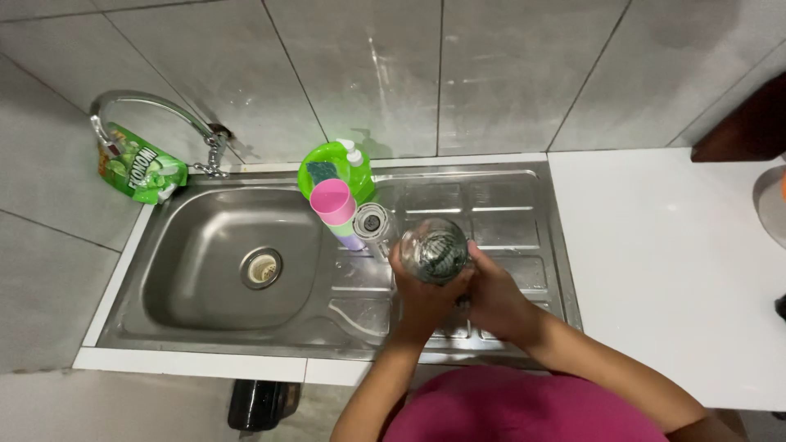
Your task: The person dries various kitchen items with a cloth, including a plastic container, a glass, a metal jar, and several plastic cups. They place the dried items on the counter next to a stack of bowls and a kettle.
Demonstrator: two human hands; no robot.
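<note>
Steel drainboard (508,214); both hands (458,295) around glass (435,250).

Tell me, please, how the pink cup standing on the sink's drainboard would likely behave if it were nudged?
The pink cup looks like thin plastic, so probably light and easily shoved. It seems stacked on a purple cup, tall and narrow, so apt to tip. The steel drainboard may be wet and slippery; hard to tell.

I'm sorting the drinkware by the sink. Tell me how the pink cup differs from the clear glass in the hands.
The pink cup is opaque and coloured; the clear glass is see-through. The pink cup stands untouched, stacked on a purple cup, on the steel drainboard; the clear glass is held over the drainboard by the left hand and right hand. Both show their open mouths to the camera.
</note>
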